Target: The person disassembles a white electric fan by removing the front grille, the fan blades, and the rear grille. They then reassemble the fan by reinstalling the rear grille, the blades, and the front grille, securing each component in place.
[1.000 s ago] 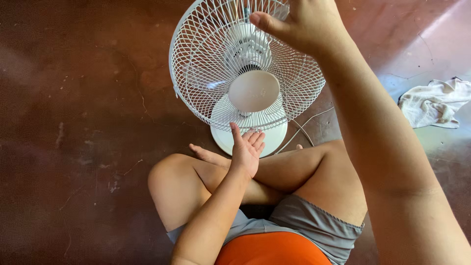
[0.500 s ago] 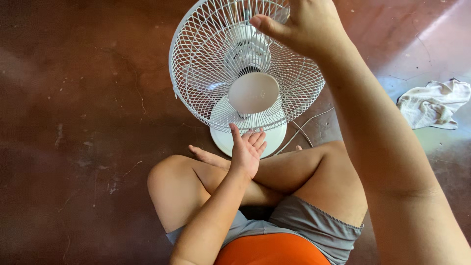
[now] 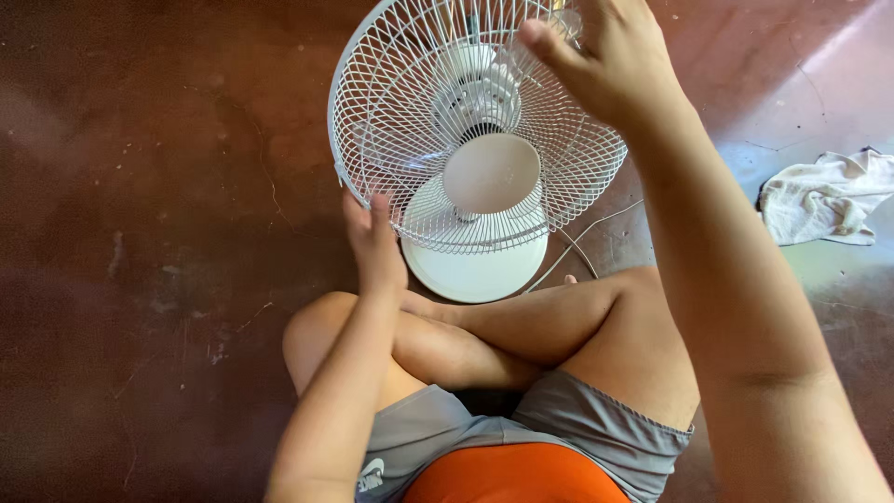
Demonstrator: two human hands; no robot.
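A white table fan stands on the dark red floor in front of my crossed legs. Its round wire grille (image 3: pixel 410 121) faces up toward me and its round base (image 3: pixel 484 270) sits just past my shins. My right hand (image 3: pixel 610 61) rests on the upper right of the grille with the fingers curled on the wires. My left hand (image 3: pixel 372 242) is raised at the grille's lower left rim, fingers together and pointing up, touching or almost touching the rim. It holds nothing.
A crumpled white cloth (image 3: pixel 829 196) lies on the floor at the right. The fan's thin cord (image 3: pixel 582 237) runs from the base to the right. I sit cross-legged in grey shorts and an orange top.
My left hand has moved left and up from above my legs to the grille's lower left rim. My right hand stays on the grille's top.
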